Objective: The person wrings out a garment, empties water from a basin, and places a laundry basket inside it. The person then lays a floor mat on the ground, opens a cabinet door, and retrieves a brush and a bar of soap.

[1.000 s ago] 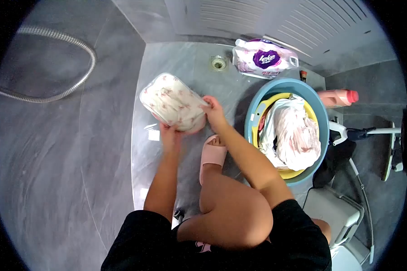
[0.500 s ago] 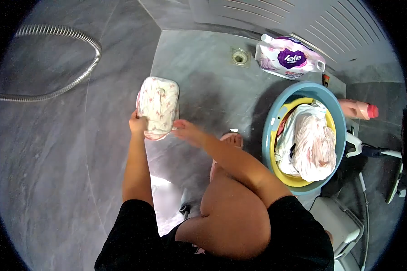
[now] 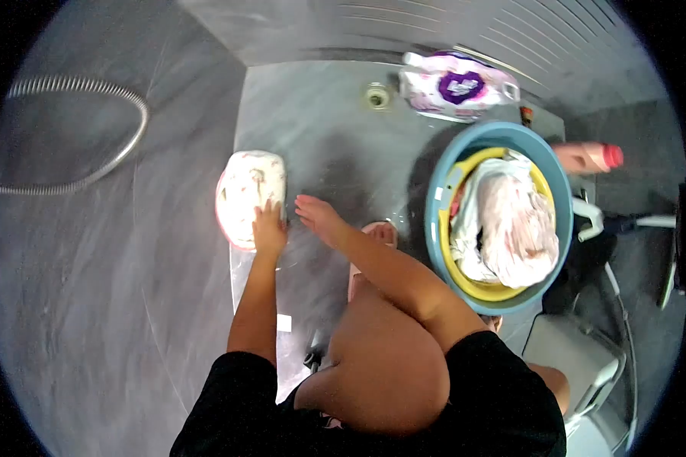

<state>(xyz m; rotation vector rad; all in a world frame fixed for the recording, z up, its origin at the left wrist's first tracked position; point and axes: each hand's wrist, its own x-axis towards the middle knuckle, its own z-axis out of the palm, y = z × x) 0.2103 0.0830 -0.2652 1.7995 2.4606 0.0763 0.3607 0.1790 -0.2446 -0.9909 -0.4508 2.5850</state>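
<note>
A rounded rectangular cloth piece (image 3: 244,186), white with a small pinkish print and a pink edge, lies low against the grey wall side; I cannot tell whether it is a pouch or a cushion. My left hand (image 3: 270,230) rests on its lower right part with fingers stretched out. To the right of it, apart from the cloth piece, my right hand (image 3: 318,218) hovers with fingers extended and nothing held.
A blue basin (image 3: 436,221) on the right holds a yellow basin (image 3: 453,183) with white and pale pink laundry (image 3: 514,221). Behind stand a leke detergent pouch (image 3: 461,87) and a pink bottle (image 3: 583,158). A floor drain (image 3: 376,96), shower hose (image 3: 141,114) and grey stool (image 3: 572,350) surround me.
My left hand has left the cloth piece's left edge and now lies on top of it. My right hand has come away from its lower right corner. The view has shifted slightly.
</note>
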